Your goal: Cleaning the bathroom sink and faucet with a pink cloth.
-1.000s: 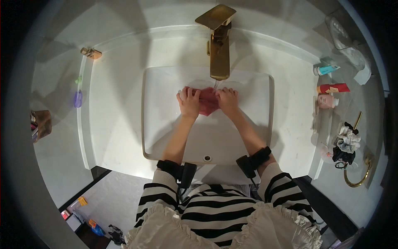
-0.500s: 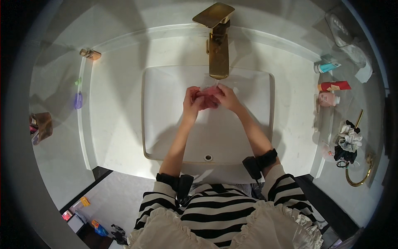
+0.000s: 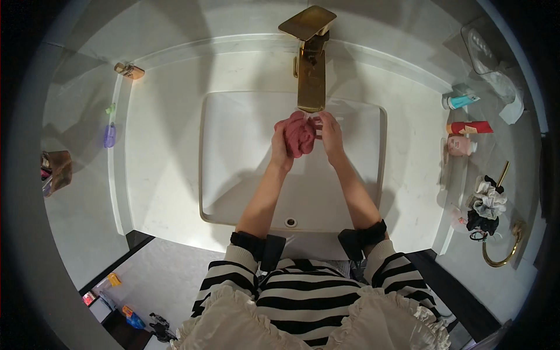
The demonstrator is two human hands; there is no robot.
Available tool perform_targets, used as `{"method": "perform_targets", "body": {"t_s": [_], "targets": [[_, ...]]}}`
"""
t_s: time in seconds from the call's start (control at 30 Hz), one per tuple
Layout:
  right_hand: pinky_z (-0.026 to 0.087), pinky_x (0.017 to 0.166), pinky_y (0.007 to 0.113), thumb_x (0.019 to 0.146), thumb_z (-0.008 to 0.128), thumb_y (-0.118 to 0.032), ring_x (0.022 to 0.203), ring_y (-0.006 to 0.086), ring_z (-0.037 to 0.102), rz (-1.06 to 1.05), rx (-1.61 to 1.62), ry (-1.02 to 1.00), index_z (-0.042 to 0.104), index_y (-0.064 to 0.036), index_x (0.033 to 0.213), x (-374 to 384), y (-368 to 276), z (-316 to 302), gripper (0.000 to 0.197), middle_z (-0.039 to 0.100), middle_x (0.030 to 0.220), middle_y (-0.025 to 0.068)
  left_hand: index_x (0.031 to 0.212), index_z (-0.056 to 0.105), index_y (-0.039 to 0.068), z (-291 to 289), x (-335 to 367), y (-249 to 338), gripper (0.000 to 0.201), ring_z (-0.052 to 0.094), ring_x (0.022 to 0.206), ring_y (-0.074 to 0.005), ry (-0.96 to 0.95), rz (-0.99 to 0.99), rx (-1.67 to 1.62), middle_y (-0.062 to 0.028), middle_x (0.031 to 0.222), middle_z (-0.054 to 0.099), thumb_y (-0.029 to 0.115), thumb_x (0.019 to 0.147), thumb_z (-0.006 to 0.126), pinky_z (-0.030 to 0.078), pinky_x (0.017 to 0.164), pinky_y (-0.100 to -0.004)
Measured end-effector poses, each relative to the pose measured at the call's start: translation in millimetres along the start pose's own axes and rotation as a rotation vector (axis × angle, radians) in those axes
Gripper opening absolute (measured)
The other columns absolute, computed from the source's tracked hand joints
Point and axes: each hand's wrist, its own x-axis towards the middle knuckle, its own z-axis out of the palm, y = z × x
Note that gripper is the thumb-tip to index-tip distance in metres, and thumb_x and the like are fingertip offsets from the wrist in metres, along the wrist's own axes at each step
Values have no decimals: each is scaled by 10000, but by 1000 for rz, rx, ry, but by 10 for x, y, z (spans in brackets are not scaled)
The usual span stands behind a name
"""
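A bunched-up, dusky-red cloth (image 3: 300, 135) is held over the white sink basin (image 3: 245, 175), just below the spout of a gold faucet (image 3: 311, 81). My left hand (image 3: 281, 147) grips the bundle from its left side, and the cloth hides part of the fingers. At the bundle's right edge is my right hand (image 3: 330, 135), its fingers apart and the tips close to the cloth. Whether those tips touch it, I cannot tell. A little water shows between spout and cloth.
A small amber bottle (image 3: 129, 71) stands on the left ledge. On the right ledge are a teal tube (image 3: 462, 101), a red tube (image 3: 470, 127) and a pink bottle (image 3: 461, 146). Scrunchies (image 3: 489, 201) hang by a gold ring (image 3: 501, 256). The drain-like overflow hole (image 3: 290, 222) sits at the near wall.
Both hands have shifted slightly right. The cloth, earlier stretched between both hands, is now balled up in my left hand, and my right hand's fingers have come off it and spread.
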Motion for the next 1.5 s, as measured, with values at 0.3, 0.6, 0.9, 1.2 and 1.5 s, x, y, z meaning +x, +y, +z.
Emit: {"method": "perform_targets", "body": {"t_s": [0.3, 0.6, 0.9, 1.2, 1.5], "targets": [[449, 643, 351, 784, 546, -285, 679, 277, 591, -164, -391, 160, 561, -12, 821, -40, 132, 330, 276, 605, 724, 131, 905, 577, 0, 340, 53, 15, 403, 521, 655, -153, 395, 107, 558, -72, 777, 595, 359, 845, 403, 437, 601, -313], [452, 638, 403, 748, 548, -242, 692, 339, 576, -231, -582, 167, 595, 3, 724, 239, 270, 302, 250, 596, 735, 178, 768, 611, -31, 129, 312, -61, 340, 590, 724, -344, 503, 128, 803, -216, 739, 603, 289, 755, 495, 446, 674, -383], [461, 647, 378, 759, 527, -227, 678, 273, 584, -313, -1053, -41, 537, -51, 831, 73, 40, 216, 190, 585, 717, 120, 934, 555, 64, -178, 173, -119, 408, 563, 865, -307, 424, -27, 1064, -170, 933, 587, 428, 779, 458, 450, 732, -388], [426, 728, 310, 780, 539, -186, 853, 180, 552, -388, -55, -144, 523, -13, 945, -44, 402, 203, 239, 579, 940, 95, 926, 535, 107, -138, 101, -193, 357, 551, 824, -200, 93, -155, -168, -55, 922, 561, 422, 812, 412, 465, 667, -315], [449, 621, 399, 793, 487, -403, 649, 335, 572, -173, -696, 117, 583, -3, 697, -3, 175, 319, 422, 586, 677, 186, 780, 627, 19, 139, 258, -155, 370, 585, 701, -267, 589, 15, 514, -150, 747, 614, 340, 774, 443, 446, 649, -368]]}}
